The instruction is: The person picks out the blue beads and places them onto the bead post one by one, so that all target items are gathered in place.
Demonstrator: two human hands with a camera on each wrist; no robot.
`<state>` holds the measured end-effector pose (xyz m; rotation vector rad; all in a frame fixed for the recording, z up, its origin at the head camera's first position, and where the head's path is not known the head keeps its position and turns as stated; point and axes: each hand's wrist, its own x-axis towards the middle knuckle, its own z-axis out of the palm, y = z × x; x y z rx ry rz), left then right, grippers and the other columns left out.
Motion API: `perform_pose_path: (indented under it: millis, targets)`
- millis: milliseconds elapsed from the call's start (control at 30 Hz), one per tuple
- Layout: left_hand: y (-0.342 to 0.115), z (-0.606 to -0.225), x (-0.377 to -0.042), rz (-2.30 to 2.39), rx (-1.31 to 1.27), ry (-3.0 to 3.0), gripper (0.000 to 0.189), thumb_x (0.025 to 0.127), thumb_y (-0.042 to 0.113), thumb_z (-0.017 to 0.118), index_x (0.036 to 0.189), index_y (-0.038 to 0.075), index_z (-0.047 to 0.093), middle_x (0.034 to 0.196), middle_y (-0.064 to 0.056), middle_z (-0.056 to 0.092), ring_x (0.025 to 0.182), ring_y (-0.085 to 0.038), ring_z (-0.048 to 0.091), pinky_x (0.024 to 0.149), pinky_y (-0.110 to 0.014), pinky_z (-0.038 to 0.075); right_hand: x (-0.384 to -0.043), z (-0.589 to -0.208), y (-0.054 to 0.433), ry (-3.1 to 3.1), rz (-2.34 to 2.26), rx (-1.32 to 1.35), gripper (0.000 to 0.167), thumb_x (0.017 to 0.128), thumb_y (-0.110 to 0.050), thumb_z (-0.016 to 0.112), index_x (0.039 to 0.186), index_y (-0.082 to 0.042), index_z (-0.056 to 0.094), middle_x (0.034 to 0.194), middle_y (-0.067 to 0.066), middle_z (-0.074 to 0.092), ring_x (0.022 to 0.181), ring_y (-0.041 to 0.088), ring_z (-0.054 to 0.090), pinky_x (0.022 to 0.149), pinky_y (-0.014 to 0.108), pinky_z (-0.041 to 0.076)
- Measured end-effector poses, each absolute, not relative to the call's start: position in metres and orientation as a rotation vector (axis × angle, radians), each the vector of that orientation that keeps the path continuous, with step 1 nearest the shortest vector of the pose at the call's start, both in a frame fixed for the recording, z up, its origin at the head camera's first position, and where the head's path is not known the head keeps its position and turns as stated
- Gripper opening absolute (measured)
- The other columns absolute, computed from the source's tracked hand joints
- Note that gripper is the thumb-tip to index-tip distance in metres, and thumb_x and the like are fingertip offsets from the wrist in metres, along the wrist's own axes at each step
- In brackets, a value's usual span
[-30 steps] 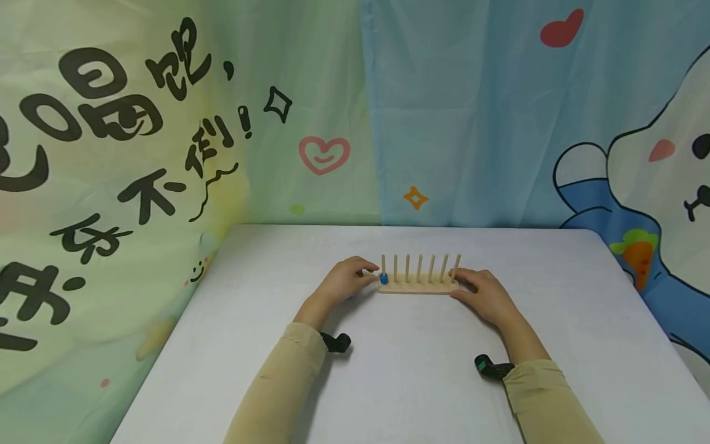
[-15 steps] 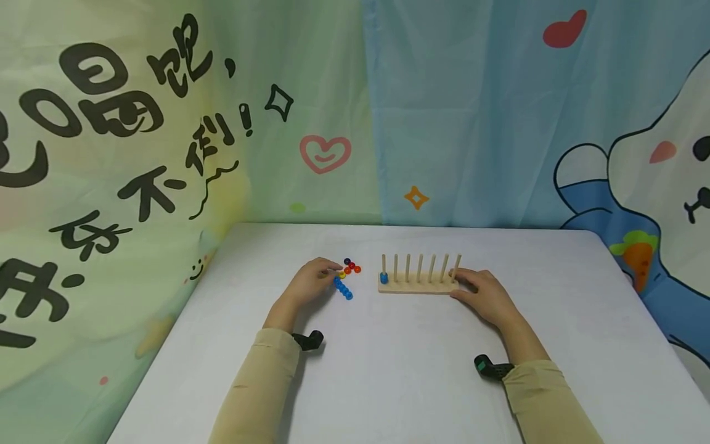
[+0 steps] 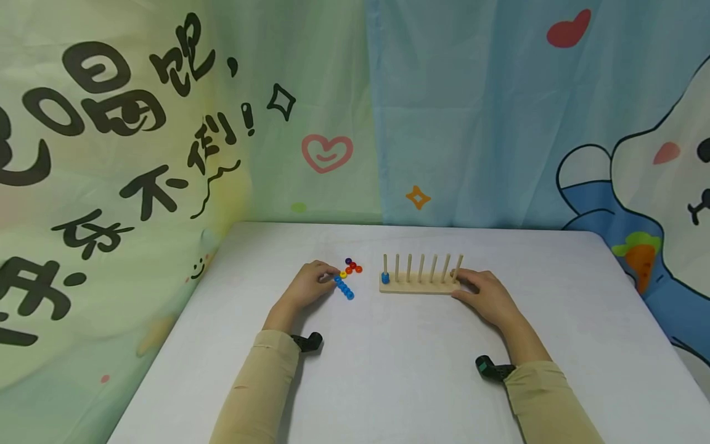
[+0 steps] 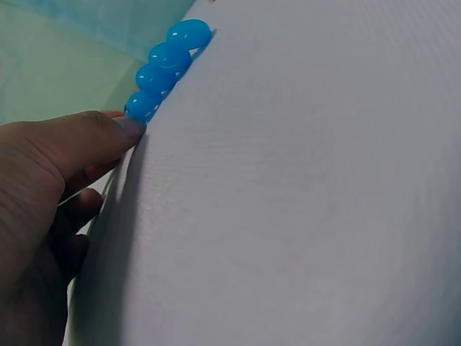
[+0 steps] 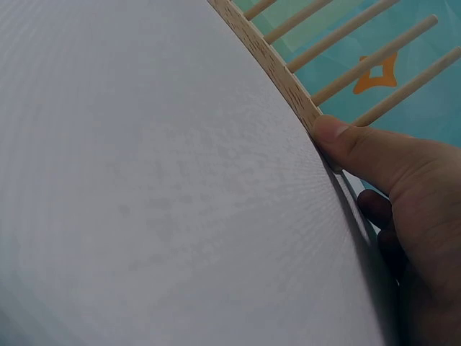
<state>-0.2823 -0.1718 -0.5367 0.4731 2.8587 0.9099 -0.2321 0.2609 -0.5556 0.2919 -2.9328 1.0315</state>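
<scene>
A wooden peg board (image 3: 420, 287) with a row of upright pegs stands on the table, a blue bead (image 3: 385, 278) threaded on its leftmost peg. My right hand (image 3: 484, 293) grips the board's right end, thumb (image 5: 333, 130) on the front edge and fingers behind. Left of the board lies a diagonal row of blue beads (image 3: 345, 289). At the upper end of that row, my left hand (image 3: 306, 283) pinches a blue bead (image 4: 140, 107) between thumb and index finger; the fingertips partly hide it. A yellow bead (image 3: 343, 274) sits right by those fingertips.
Just beyond the yellow bead are red and orange beads (image 3: 353, 266) and a dark purple bead (image 3: 348, 261). The white table (image 3: 410, 370) reaches back to a printed curtain (image 3: 444, 123). Wrist cameras are strapped to both wrists.
My left hand has moved left from the board's left end to the loose beads, uncovering them, and its fingers have come together at the blue row. The right hand stays on the board.
</scene>
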Motion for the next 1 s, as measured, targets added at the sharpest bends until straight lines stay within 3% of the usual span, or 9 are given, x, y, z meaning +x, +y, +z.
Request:
perform_pose_path:
  millis: [433,1000]
  targets:
    - [-0.169,-0.545,-0.286,0.936,0.407,2.905,0.020,0.092,0.024,0.069,0.112,0.021,0.073,0.121,-0.002,0.064,0.116,-0.025,0.055,0.104,-0.044,0.044,-0.232,-0.555,0.263,-2.947,1.048,0.286,0.061,0.091,-0.047,0.067,0.141,-0.014,0.055,0.140,0.017,0.055,0.127,0.038,0.046,0.107,0.061,0.034]
    - [-0.168,-0.527,-0.286,0.995,0.402,2.859,0.022,0.095,0.028,0.067,0.115,0.021,0.071,0.120,0.000,0.066,0.110,-0.022,0.059,0.099,-0.043,0.048,-0.232,-0.554,0.262,-2.953,1.039,0.284,0.060,0.091,-0.044,0.068,0.141,-0.013,0.054,0.141,0.018,0.054,0.128,0.039,0.046,0.106,0.061,0.034]
